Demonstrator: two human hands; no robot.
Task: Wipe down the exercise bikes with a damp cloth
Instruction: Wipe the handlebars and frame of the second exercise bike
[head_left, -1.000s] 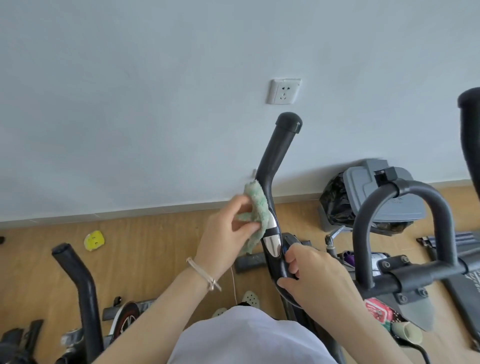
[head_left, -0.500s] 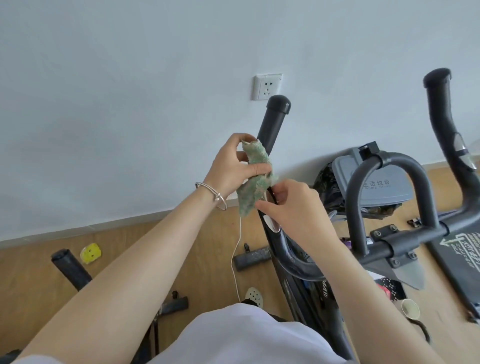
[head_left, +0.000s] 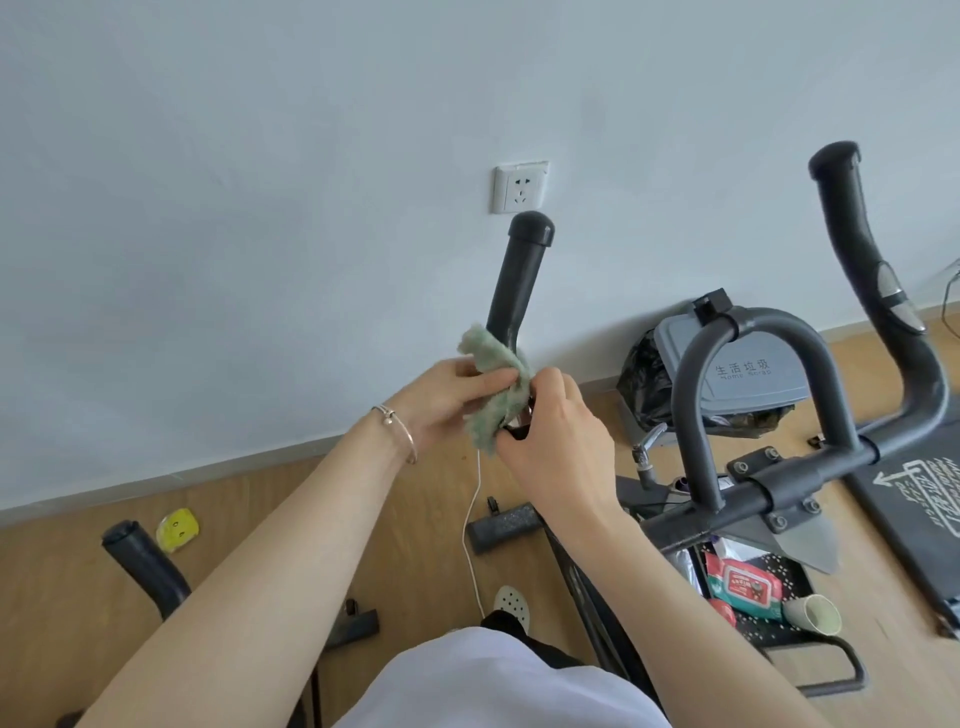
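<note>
Head view of an exercise bike's black handlebar assembly against a pale wall. The green fuzzy cloth (head_left: 496, 387) is wrapped around the lower part of the upright black foam handlebar grip (head_left: 521, 280), just below the white wall socket (head_left: 519, 188). The left hand (head_left: 441, 400), with a thin silver bracelet (head_left: 399, 432) on its wrist, holds the green fuzzy cloth from the left with curled fingers and thumb. The right hand (head_left: 556, 436) pinches the cloth's lower right edge at the grip, fingers curled. To the right stand the dark grey looped centre bar (head_left: 693, 415) and the second curved black handlebar grip (head_left: 872, 291). On the wooden floor (head_left: 260, 519) by the wall sits a grey lidded waste bin (head_left: 748, 369); a red wet-wipe pack (head_left: 743, 582) and a paper cup (head_left: 813, 614) lie on a black tray (head_left: 779, 631) under the bars.
</note>
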